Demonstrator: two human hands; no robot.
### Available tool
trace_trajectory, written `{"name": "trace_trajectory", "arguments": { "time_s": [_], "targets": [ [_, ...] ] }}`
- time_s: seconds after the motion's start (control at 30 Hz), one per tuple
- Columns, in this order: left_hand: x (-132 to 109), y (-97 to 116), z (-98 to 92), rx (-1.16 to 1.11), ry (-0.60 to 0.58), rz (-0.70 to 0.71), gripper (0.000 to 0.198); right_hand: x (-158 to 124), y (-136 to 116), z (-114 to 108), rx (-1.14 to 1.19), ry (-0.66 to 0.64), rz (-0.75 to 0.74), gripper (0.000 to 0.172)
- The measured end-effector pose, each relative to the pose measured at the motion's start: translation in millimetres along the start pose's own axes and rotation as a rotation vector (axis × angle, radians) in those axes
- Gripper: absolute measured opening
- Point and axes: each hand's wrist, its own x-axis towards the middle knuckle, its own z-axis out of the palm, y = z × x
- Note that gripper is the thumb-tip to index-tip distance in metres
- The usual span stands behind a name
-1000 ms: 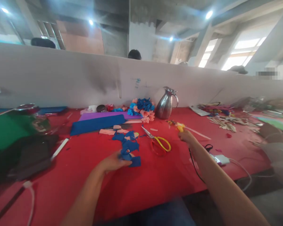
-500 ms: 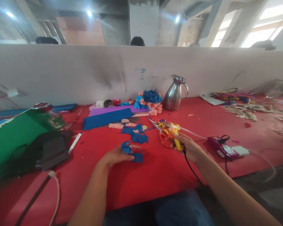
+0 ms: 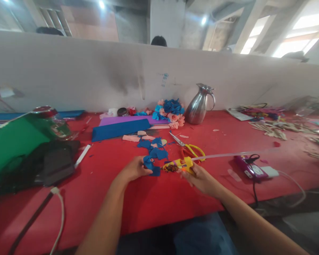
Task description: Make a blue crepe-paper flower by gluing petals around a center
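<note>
Close to the near edge of the red felt-covered table [image 3: 162,202], the left hand [image 3: 134,169] pinches a small curled piece of blue felt [image 3: 149,163] between thumb and fingertips, with the piece's lower flap resting on the cloth. Just beside it, the right hand [image 3: 202,179] is wrapped around the grip of a yellow plastic glue gun [image 3: 179,164]. The gun's dark nozzle points left and nearly touches the felt piece. A long translucent glue stick [image 3: 228,154] juts from its back toward the right edge.

Behind the gun lie steel scissors with yellow loop handles [image 3: 190,149], and behind the left hand is a loose heap of cut blue felt petals [image 3: 155,146]. Along the far edge, a flat blue felt sheet [image 3: 119,129] lies on a purple sheet [image 3: 114,121], beside a bunch of blue and pink felt flowers [image 3: 170,110] and a shiny rounded steel jug [image 3: 199,108]. A purple power strip [image 3: 248,168] sits to the right of the gun. Soft green fabric [image 3: 13,141] and a black pouch [image 3: 53,164] lie at the left edge.
</note>
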Motion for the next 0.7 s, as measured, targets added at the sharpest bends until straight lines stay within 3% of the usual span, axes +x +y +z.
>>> {"name": "trace_trajectory", "arguments": {
  "time_s": [0.23,0.4,0.7],
  "targets": [
    [0,0,-2.8,-0.009,-0.032,0.021,0.022,3,-8,3,-0.276,0.024,-0.046,0.028],
    [1,-4,-2.0,0.009,-0.032,0.043,0.02,8,-13,4,-0.315,-0.016,-0.077,0.024],
    [-2,0,0.5,-0.028,-0.048,0.124,0.009,16,-8,4,-0.348,0.008,-0.004,0.031]
  ]
}}
